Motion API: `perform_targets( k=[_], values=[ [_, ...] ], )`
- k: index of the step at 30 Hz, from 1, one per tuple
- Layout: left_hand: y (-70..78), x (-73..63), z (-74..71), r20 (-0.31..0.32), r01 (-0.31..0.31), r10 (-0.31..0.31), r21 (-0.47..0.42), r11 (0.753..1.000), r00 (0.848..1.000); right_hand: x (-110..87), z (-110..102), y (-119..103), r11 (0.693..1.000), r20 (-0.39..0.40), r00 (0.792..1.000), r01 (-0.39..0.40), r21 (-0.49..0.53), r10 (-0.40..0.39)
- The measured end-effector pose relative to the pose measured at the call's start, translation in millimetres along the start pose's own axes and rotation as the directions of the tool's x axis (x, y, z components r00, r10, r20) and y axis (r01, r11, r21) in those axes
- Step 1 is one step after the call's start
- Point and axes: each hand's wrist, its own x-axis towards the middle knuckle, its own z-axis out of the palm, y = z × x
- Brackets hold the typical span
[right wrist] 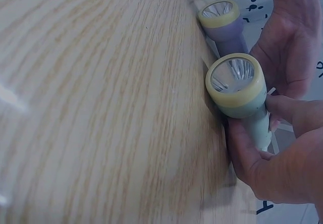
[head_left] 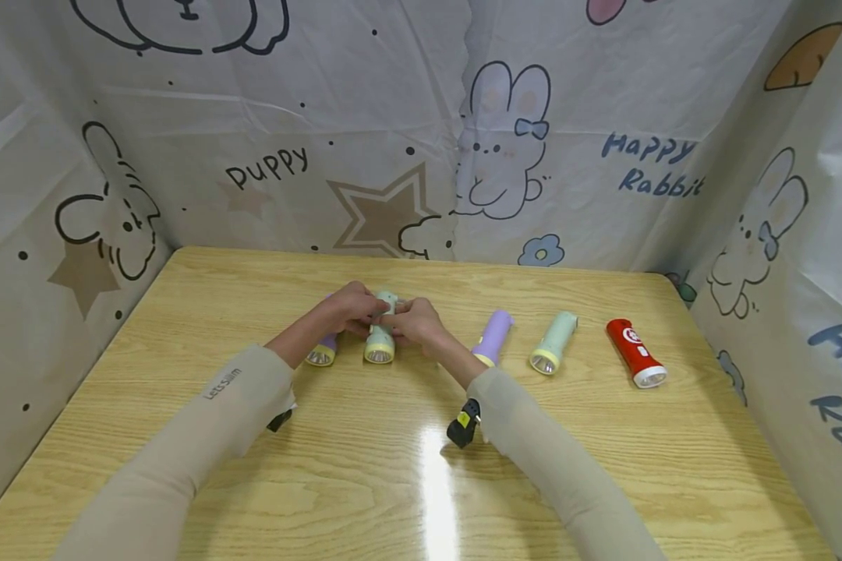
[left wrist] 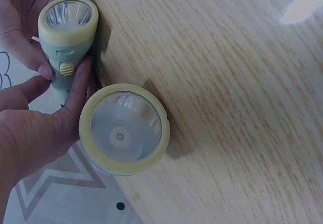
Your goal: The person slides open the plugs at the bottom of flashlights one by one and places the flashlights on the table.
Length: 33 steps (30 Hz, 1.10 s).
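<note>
Left hand [head_left: 354,307], right hand [head_left: 419,321] gripping green flashlight [head_left: 380,344]; glossy wood-grain table [head_left: 351,467] below; cartoon-printed sheeting [head_left: 386,101] behind.

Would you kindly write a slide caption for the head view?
Left hand and right hand hold a green flashlight at a wooden table, with a red flashlight at far right.

On the table [head_left: 351,483], a second flashlight [head_left: 321,353] lies left of the gripped flashlight [head_left: 380,344]; a third [head_left: 493,335], a fourth [head_left: 555,343] and a fifth [head_left: 635,353] lie right.
</note>
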Motion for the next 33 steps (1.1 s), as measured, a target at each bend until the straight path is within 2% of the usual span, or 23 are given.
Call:
perform_targets(
  k=[22,33],
  values=[
    [1.8,-0.7,3.2,-0.026,-0.026,0.028,0.061,0.998,0.999,0.1,-1.9,-1.6,1.0,0.024,1.0,-0.001,0.004,0.0],
    [4.1,-3.4,4.8,-0.046,-0.02,0.024,0.076,0.997,0.999,1.8,-2.0,-2.0,1.0,0.003,1.0,-0.014,0.003,0.014]
  ],
)
